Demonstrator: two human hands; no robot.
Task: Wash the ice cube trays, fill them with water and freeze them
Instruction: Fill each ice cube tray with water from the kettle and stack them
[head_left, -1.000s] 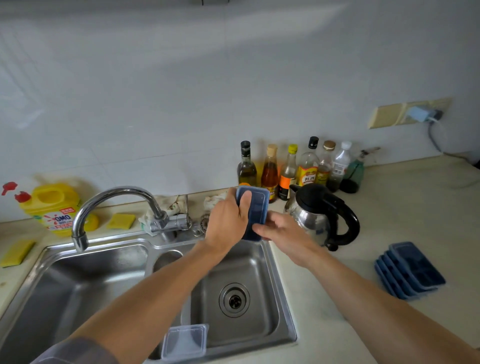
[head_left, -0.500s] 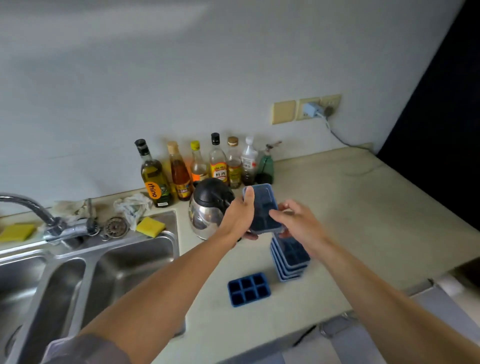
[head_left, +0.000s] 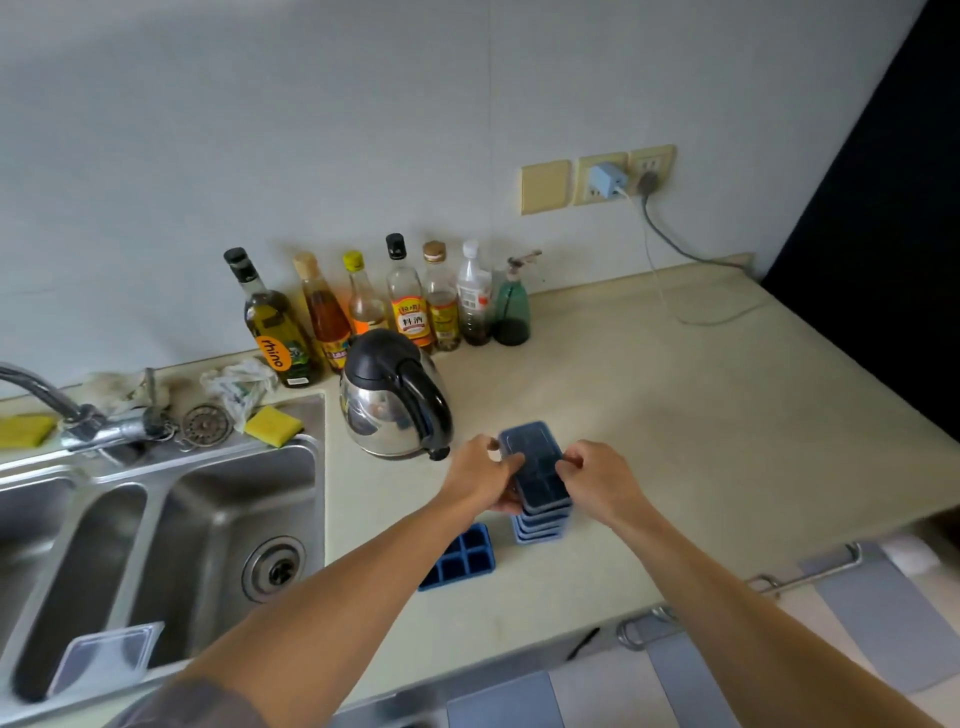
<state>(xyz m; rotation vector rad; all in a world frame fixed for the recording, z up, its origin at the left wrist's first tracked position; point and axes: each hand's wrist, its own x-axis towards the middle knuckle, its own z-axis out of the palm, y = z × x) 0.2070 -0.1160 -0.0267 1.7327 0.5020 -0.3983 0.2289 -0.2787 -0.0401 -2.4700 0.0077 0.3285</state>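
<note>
Tray (head_left: 535, 470), dark blue under a clear lid, sits at the centre of the frame on top of a stack (head_left: 540, 527) of matching trays on the counter (head_left: 675, 441). The left hand (head_left: 480, 478) grips its left edge, thumb on the lid and fingers curled underneath. The right hand (head_left: 597, 478) pinches the right edge with bent fingers. Whether it rests fully on the stack cannot be told. An open tray (head_left: 460, 558) lies just left of the stack, a kettle (head_left: 395, 400) stands behind, and the sink (head_left: 208, 519) fills the lower left. The tray is probably light, slightly bendy and slick when wet, so it is best held level by both long edges.
</note>
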